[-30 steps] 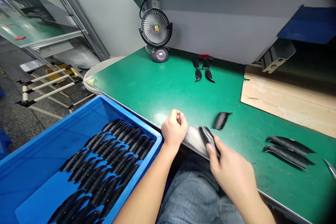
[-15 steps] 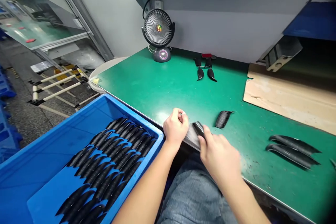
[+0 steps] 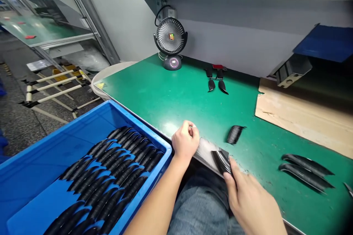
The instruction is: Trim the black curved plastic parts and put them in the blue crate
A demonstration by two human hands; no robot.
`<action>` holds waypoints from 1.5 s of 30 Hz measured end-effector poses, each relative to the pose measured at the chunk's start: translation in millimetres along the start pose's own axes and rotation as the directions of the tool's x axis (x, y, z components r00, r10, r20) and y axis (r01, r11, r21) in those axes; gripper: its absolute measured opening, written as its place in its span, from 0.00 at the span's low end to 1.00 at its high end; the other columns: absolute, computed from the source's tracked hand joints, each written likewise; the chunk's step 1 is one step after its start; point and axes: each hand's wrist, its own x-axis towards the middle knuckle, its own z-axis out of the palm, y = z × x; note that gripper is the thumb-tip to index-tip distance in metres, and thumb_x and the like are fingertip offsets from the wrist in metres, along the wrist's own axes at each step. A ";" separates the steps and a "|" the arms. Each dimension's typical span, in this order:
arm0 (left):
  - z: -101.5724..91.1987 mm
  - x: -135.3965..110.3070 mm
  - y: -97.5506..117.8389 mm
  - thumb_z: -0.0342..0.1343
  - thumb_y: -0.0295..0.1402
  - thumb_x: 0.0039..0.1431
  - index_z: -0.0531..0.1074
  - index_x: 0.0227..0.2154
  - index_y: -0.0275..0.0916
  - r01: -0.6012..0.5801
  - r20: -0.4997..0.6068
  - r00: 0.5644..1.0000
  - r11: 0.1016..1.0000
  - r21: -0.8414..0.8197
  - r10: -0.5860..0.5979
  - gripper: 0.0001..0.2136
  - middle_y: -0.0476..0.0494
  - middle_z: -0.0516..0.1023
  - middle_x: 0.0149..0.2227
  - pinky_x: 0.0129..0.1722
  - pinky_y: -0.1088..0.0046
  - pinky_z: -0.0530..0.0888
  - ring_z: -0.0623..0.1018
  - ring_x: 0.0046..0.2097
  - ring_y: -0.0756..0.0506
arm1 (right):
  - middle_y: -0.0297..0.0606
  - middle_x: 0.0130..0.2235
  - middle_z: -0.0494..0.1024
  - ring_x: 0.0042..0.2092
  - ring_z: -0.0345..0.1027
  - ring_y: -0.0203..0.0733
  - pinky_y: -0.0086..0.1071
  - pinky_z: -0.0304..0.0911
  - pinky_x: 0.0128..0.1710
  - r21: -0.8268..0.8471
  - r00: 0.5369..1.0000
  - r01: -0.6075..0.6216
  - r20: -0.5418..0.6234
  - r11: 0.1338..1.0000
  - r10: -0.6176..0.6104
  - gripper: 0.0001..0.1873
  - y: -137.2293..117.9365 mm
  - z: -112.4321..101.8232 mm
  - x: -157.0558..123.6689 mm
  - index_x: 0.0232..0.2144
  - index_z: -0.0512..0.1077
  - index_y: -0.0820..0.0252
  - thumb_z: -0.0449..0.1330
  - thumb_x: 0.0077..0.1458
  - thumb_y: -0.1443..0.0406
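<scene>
The black ribbed curved part (image 3: 222, 162) is sitting in my right hand (image 3: 252, 205), right on the near edge of the bench at lower centre of the frame. The green-topped workbench (image 3: 165, 95) is stretching from the centre out to the right, and the blue plastic crate (image 3: 138, 126) is sitting against its edge at lower left, holding slanted rows of matching black parts (image 3: 110, 172). At the back of the bench, upper centre, a small desk fan (image 3: 170, 36) is standing, and a cardboard sheet (image 3: 289, 117) is lying at far right. Two long black curved pieces (image 3: 306, 172) are lying side by side at lower right, while a short ribbed black piece (image 3: 235, 134) is resting just above my right hand. The part's long axis is running diagonally, down and to the right, and it is lying to the right of my left hand (image 3: 185, 140); my right hand is the nearer one. My right hand is closing around it, gripping it firmly. My left hand is clenching, apparently pinching one end of a translucent plastic sheet (image 3: 205, 150) that is stretching across to the part.
</scene>
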 end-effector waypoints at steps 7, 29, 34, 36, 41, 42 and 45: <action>-0.7 -0.4 0.8 0.50 0.33 0.58 0.69 0.31 0.43 0.012 0.009 1.000 1.000 0.004 -0.012 0.03 0.53 0.73 0.22 0.28 0.74 0.61 0.73 0.27 0.48 | 0.39 0.29 0.75 0.30 0.72 0.46 0.33 0.62 0.25 0.008 0.996 -0.053 0.070 0.999 0.053 0.22 -5.9 0.0 3.5 0.58 0.62 0.58 0.43 0.66 0.58; 2.4 0.6 2.8 0.50 0.33 0.57 0.69 0.30 0.43 0.025 0.005 1.000 1.000 0.018 -0.025 0.04 0.53 0.72 0.21 0.28 0.75 0.62 0.73 0.26 0.49 | 0.35 0.25 0.72 0.22 0.68 0.42 0.30 0.55 0.18 0.009 1.000 0.013 -0.023 1.000 -0.013 0.22 9.6 -2.6 -0.2 0.56 0.65 0.53 0.45 0.64 0.55; 3.2 0.9 3.6 0.50 0.33 0.57 0.68 0.32 0.43 0.021 -0.008 1.000 1.000 0.016 -0.021 0.03 0.53 0.74 0.24 0.28 0.76 0.62 0.73 0.27 0.49 | 0.36 0.27 0.75 0.29 0.71 0.45 0.30 0.58 0.21 0.016 0.998 0.051 0.023 0.999 -0.052 0.21 1.7 -8.2 14.9 0.56 0.64 0.54 0.49 0.63 0.58; 2.8 1.3 4.0 0.50 0.33 0.57 0.68 0.31 0.43 0.017 -0.008 1.000 1.000 0.018 -0.017 0.03 0.53 0.73 0.23 0.27 0.76 0.61 0.73 0.26 0.49 | 0.35 0.26 0.74 0.26 0.70 0.43 0.30 0.57 0.20 0.022 0.999 0.052 0.004 0.998 -0.052 0.21 3.9 -9.1 13.5 0.56 0.65 0.53 0.49 0.63 0.58; 3.8 1.0 4.5 0.50 0.32 0.57 0.68 0.31 0.43 0.009 -0.021 1.000 0.999 0.039 -0.008 0.04 0.53 0.73 0.23 0.28 0.77 0.62 0.73 0.27 0.50 | 0.37 0.26 0.75 0.27 0.70 0.45 0.30 0.58 0.20 0.016 0.997 0.070 -0.019 0.997 -0.070 0.21 -1.6 -8.5 15.4 0.56 0.65 0.58 0.48 0.63 0.59; 4.5 1.2 4.6 0.49 0.32 0.58 0.68 0.31 0.43 0.005 -0.019 1.000 0.999 0.046 -0.004 0.04 0.53 0.73 0.23 0.28 0.77 0.62 0.73 0.27 0.50 | 0.38 0.27 0.75 0.28 0.71 0.46 0.31 0.58 0.21 0.020 0.997 0.073 0.000 0.997 -0.073 0.21 -5.3 -10.3 19.6 0.56 0.65 0.58 0.49 0.63 0.60; 5.9 2.5 3.6 0.49 0.32 0.58 0.68 0.30 0.42 -0.004 -0.007 1.000 0.998 0.068 0.004 0.04 0.53 0.72 0.23 0.28 0.76 0.62 0.72 0.26 0.49 | 0.38 0.26 0.75 0.26 0.70 0.45 0.31 0.59 0.21 0.026 0.997 0.072 0.037 0.997 -0.073 0.20 -3.2 -19.5 19.2 0.55 0.66 0.56 0.51 0.62 0.60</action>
